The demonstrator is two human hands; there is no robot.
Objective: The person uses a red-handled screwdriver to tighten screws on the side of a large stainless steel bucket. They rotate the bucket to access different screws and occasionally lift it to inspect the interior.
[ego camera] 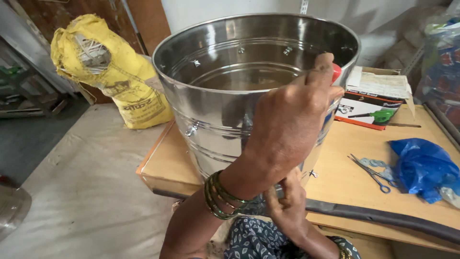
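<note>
On the wooden worktop (345, 168), near its front left corner: one large steel drum (225, 105), upright, open-topped, rivets along its wall.

Left hand (287, 124): forearm raised from below, green bangles (223, 194) at the wrist, back of hand toward the camera, thumb upward against the drum's near rim; fingers closed on a small red-topped object (337, 73), mostly hidden.

Right hand (287, 204): low, under the left wrist, fingers curled against the drum's lower wall; whether they hold anything cannot be told.

Also on worktop: scissors (371, 172) beside a blue plastic bag (421, 165), printed carton (371, 108) behind.

Floor, left: yellow sack (115, 72).
</note>
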